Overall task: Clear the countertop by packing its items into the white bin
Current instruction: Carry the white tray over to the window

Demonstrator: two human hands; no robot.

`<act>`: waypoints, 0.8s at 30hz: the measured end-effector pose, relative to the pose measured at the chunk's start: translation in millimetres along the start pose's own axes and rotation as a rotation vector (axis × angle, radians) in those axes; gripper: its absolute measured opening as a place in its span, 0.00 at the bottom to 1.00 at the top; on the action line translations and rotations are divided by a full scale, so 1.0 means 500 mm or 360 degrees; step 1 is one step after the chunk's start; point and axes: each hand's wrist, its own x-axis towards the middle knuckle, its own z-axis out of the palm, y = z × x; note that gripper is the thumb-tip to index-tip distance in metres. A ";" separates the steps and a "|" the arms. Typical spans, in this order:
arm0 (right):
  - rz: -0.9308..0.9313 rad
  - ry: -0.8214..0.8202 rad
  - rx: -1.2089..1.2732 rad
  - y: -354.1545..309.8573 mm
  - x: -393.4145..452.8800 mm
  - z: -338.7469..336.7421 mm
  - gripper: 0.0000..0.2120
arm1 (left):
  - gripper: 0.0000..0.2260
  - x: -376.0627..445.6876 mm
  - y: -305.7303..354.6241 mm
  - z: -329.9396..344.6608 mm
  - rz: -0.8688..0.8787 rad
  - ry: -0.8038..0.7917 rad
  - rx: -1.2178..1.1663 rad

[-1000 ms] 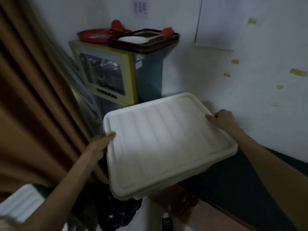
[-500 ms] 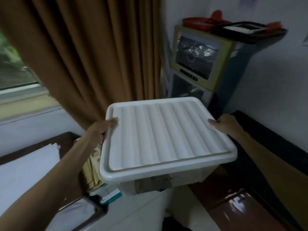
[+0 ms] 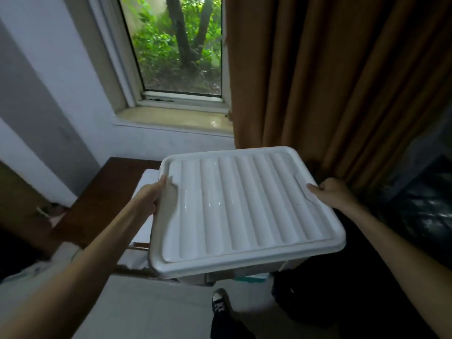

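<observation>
Two hands, left grip, right grip, clasping lidded white bin between them

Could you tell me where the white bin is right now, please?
The white bin, lid on, is held in mid-air at centre frame between the left hand and right hand, before the brown curtain.

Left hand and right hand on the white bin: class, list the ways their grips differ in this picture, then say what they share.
The left hand grips the white bin at its left rim, the right hand at its right rim. The left hand's thumb lies along the lid's edge; the right hand's thumb reaches further onto the lid, into a notch. The left hand is in front of a brown table, the right hand in front of a brown curtain. Both are bare and carry the lidded bin together.
</observation>
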 end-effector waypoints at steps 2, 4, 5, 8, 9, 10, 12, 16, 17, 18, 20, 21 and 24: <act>-0.0094 -0.0068 -0.0026 -0.070 0.058 0.033 0.24 | 0.28 0.036 0.009 -0.047 -0.0034 0.0108 -0.0049; -0.0180 -0.0131 -0.0059 -0.142 0.114 0.066 0.24 | 0.28 0.069 0.013 -0.097 -0.0069 0.0186 -0.0085; -0.0227 -0.0157 -0.0073 -0.176 0.141 0.083 0.24 | 0.28 0.085 0.017 -0.120 -0.0088 0.0215 -0.0123; -0.0350 -0.0227 -0.0109 -0.274 0.216 0.131 0.25 | 0.26 0.122 0.029 -0.172 -0.0156 0.0317 -0.0199; -0.0372 -0.0252 -0.0120 -0.307 0.240 0.146 0.25 | 0.25 0.137 0.031 -0.191 -0.0156 0.0343 -0.0238; -0.0400 -0.0275 -0.0128 -0.338 0.263 0.161 0.25 | 0.25 0.150 0.033 -0.208 -0.0160 0.0377 -0.0290; -0.0452 -0.0334 -0.0126 -0.395 0.309 0.195 0.25 | 0.26 0.182 0.030 -0.247 -0.0188 0.0448 -0.0338; -0.0504 -0.0445 -0.0092 -0.492 0.381 0.253 0.26 | 0.25 0.240 0.021 -0.300 -0.0227 0.0560 -0.0386; -0.0504 -0.0473 -0.0070 -0.513 0.396 0.268 0.26 | 0.24 0.254 0.018 -0.310 -0.0231 0.0588 -0.0392; -0.0499 -0.0490 -0.0060 -0.531 0.409 0.285 0.26 | 0.23 0.269 0.015 -0.319 -0.0232 0.0611 -0.0405; -0.0465 -0.0499 -0.0049 -0.565 0.430 0.319 0.25 | 0.22 0.292 0.010 -0.335 -0.0263 0.0630 -0.0411; -0.0454 -0.0494 -0.0049 -0.579 0.439 0.338 0.24 | 0.22 0.302 0.008 -0.342 -0.0284 0.0639 -0.0411; -0.0381 -0.0524 0.0002 -0.619 0.462 0.389 0.23 | 0.22 0.340 -0.004 -0.366 -0.0368 0.0669 -0.0398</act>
